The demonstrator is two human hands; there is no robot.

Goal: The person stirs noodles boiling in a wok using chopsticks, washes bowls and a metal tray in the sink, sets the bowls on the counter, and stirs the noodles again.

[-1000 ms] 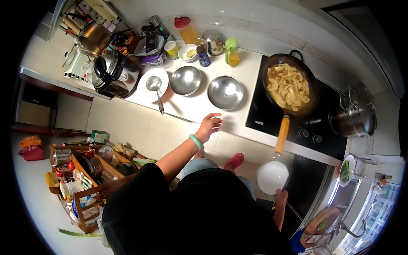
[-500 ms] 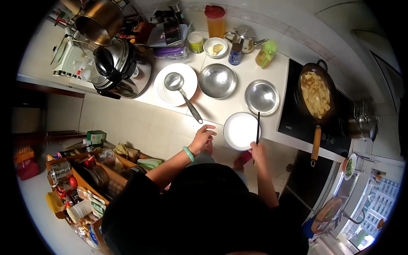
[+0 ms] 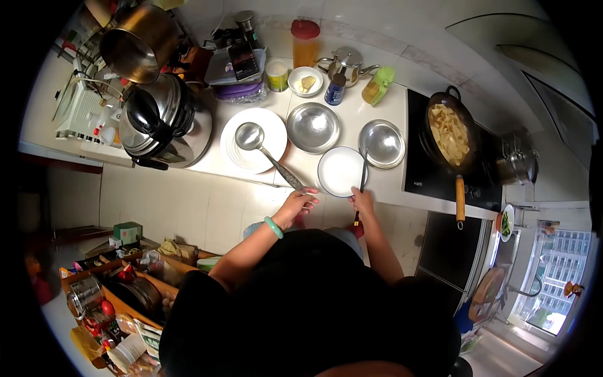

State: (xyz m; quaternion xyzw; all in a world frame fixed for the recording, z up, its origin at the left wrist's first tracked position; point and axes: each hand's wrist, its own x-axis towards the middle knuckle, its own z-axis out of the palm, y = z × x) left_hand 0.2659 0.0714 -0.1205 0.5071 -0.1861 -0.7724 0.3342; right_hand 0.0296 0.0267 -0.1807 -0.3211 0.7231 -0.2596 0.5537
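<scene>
Over the white bowl, dark chopsticks (middle covered).

Near the frame's centre, the right hand grips a white dish and dark chopsticks, the left hand beside a ladle's handle.

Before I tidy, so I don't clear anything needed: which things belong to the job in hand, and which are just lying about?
Likely in the job:
bowl and chopsticks, in the right hand
ladle, its handle close to the left hand
wok, perhaps

Seemingly just lying about:
cooker
teapot
red-lidded jug
</scene>
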